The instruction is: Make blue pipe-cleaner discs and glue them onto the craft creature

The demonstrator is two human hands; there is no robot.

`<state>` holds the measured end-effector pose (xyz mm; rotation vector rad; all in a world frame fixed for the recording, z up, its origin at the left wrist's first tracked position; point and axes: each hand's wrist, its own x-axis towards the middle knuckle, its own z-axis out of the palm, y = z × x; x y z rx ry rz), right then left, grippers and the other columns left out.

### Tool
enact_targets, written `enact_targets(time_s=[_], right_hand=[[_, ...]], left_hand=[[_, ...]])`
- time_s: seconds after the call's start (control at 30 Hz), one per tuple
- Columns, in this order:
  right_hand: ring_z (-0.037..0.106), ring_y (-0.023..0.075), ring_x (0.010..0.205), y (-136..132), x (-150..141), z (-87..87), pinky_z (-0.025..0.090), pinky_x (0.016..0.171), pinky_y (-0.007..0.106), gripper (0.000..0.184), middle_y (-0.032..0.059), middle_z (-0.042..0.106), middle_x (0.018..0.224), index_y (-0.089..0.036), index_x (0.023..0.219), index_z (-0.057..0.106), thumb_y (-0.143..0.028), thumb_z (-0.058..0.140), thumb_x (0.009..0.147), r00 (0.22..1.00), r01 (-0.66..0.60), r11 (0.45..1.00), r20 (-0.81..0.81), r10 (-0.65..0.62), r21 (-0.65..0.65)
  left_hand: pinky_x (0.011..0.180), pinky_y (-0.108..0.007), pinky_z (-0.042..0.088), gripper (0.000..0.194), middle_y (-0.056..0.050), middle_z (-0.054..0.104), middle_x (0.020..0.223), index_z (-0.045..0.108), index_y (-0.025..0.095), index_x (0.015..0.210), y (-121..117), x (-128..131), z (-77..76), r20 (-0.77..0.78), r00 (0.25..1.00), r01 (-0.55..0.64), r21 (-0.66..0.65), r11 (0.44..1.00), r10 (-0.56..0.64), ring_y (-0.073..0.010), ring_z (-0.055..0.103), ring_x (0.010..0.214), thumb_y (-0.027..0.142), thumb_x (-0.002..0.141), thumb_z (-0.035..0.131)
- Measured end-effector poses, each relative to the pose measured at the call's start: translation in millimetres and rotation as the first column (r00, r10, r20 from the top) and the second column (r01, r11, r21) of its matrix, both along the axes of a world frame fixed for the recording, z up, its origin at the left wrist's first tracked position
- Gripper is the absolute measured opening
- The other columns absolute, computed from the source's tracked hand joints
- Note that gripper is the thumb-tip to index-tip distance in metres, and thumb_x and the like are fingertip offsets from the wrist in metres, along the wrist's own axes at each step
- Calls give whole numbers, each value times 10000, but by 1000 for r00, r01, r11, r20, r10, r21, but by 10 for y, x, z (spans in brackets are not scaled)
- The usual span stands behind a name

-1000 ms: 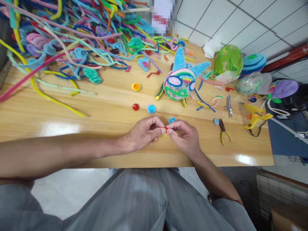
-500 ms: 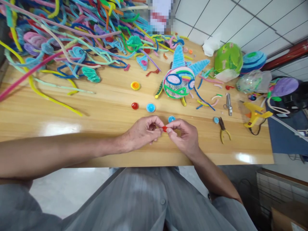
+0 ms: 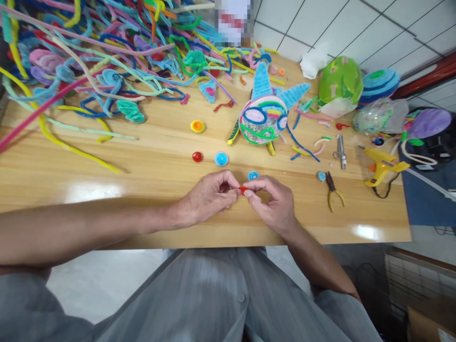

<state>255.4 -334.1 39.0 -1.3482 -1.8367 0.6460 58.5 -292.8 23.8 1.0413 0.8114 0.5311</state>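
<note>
Between the fingertips of my left hand and my right hand is a small red coil, likely of pipe cleaner; both hands pinch it just above the near part of the table. Right behind my right fingers lies a blue coiled disc. Farther left sit another blue disc, a red disc and a yellow disc with an orange middle. Beyond them stands a round figure with blue pointed ears, pink eyes and a green mouth.
A tangled heap of pipe cleaners covers the back left. On the right lie pliers, scissors and a yellow glue gun with its cord. A green ball-shaped piece stands by the tiled wall.
The view has shifted slightly, so things at the left sit a little further left and those at the right further right. Both hands keep their pinch on the red coil.
</note>
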Motion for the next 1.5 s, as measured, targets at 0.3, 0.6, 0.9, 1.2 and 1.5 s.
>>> enact_targets(time_s=[0.3,0.6,0.9,1.2,1.5], right_hand=[[745,167,805,-42,-35,-60,602,758,313,243,5,787,875,-281,996,717,-76,653,884,993,-35,982,119,13,185],[730,169,752,-27,-11,-68,595,734,322,211,-17,758,784,-286,952,724,-99,666,874,999,5,991,51,-12,136],[696,156,742,-27,19,-101,577,717,314,138,1,746,818,-261,935,737,-141,689,888,996,45,999,-77,-46,-7],[742,192,852,1,79,-76,623,809,366,242,26,783,964,-313,1108,748,-190,699,906,991,-68,986,128,49,152],[768,189,912,-62,112,29,624,839,347,186,24,815,992,-306,1083,773,-205,707,941,989,-82,995,125,75,54]], left_hand=[[487,-164,392,85,82,531,625,578,190,889,-42,2,-110,16,1000,-11,62,998,10,-54,474,514,225,869,653],[480,-168,372,109,80,518,623,582,187,893,-27,5,-87,6,1000,12,112,994,-12,-52,449,497,267,876,655],[474,-163,402,138,59,548,618,584,185,893,8,-8,-27,-29,997,77,71,994,-75,-72,502,516,296,870,663],[422,-159,344,118,67,536,636,556,202,877,22,-5,-48,-22,998,65,42,997,-64,-66,470,483,264,822,640],[485,-189,350,106,79,520,626,568,198,857,29,-6,-17,-25,997,78,129,989,-76,-69,447,509,285,830,621]])
